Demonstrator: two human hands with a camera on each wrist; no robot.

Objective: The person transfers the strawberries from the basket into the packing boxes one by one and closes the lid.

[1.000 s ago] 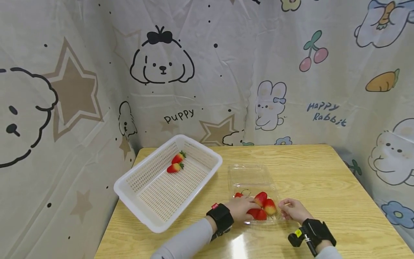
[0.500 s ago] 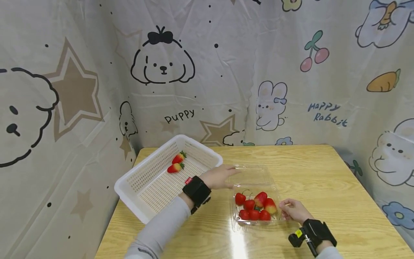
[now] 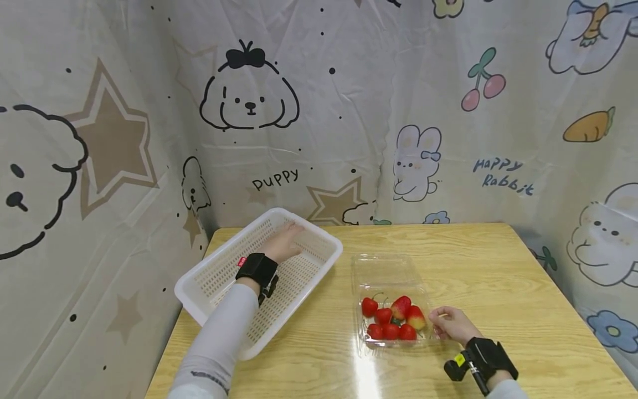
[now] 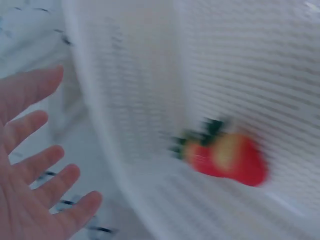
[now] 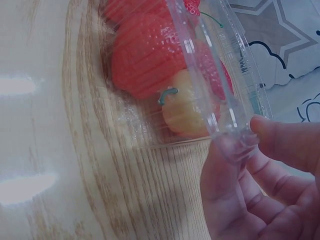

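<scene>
My left hand is over the white basket, fingers spread and holding nothing. Two strawberries with green leaves lie together inside the basket in the left wrist view; the hand hides them in the head view. Thumb and fingers of my right hand pinch the right corner of a clear plastic box. Two red-and-yellow strawberries and several red cherries, some with stems, sit in the box. Its clear lid lies folded back, away from me.
Everything stands on a wooden table, with the basket at the left and the box right of the middle. A patterned curtain hangs behind the table and along both sides.
My left hand has moved from the fruit in the plastic box, leftward past the lid, to above the basket. The right hand stays at the box's corner.
</scene>
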